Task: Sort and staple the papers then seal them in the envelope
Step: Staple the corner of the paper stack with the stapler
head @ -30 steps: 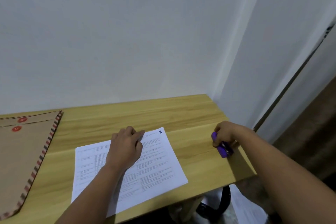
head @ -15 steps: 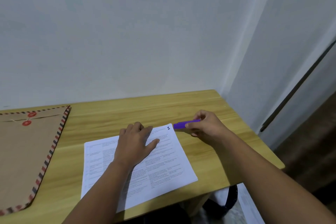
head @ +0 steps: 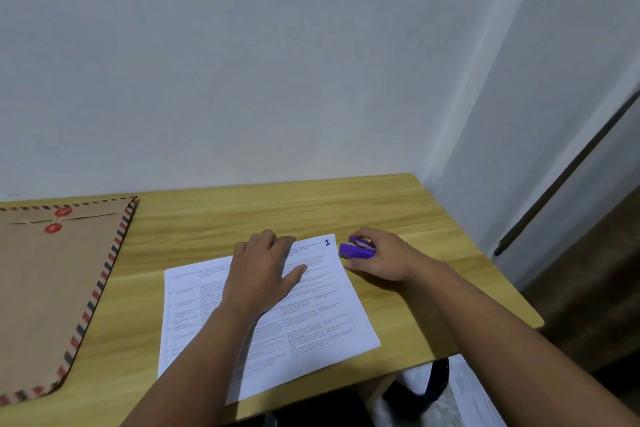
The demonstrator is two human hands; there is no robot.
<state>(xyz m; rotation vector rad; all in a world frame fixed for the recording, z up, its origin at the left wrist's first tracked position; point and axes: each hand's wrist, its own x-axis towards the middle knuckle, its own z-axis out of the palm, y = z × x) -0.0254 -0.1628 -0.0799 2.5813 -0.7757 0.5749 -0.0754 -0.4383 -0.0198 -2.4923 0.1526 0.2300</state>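
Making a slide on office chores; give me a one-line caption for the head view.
Left hand pins the paper stack while the right hand brings a purple stapler to its numbered corner.

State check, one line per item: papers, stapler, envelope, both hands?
White printed paper stack: flat on wooden table, not yet stapled.
Small purple stapler: gripped, beside the stack's numbered corner.
Brown striped-edge envelope: flat, untouched.
Left hand: pressing the stack.
Right hand: holding the stapler.
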